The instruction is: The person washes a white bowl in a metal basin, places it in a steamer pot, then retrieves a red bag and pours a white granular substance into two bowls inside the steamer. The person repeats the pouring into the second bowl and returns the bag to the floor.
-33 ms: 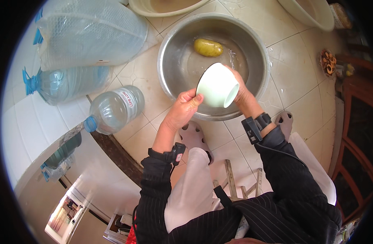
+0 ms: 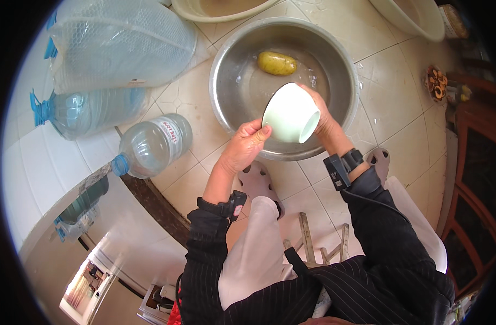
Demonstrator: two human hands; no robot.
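A pale green and white bowl (image 2: 290,115) with a dark rim is tilted on its side over the near part of a wide metal basin (image 2: 224,103). My left hand (image 2: 245,145) grips the rim at the left, its thumb lying on the outer wall. On the bowl's far right side is my right hand (image 2: 324,115), pressed close against it. Most of the right fingers are hidden behind the bowl, so what they touch there cannot be seen. Shallow water covers the basin's bottom, and a yellow, oval, potato-like thing (image 2: 277,63) lies in its far part.
Large clear water bottles with blue caps, such as this one (image 2: 152,145), lie at the left beside a bulky plastic bag (image 2: 123,46). Pale basins stand at the far edge (image 2: 221,19) and far right (image 2: 415,19). A wooden stool (image 2: 307,238) is below me; a cabinet (image 2: 475,179) stands right.
The bowl and my right hand have shifted very slightly to the right. My left hand keeps its hold on the rim, and the basin stays in place.
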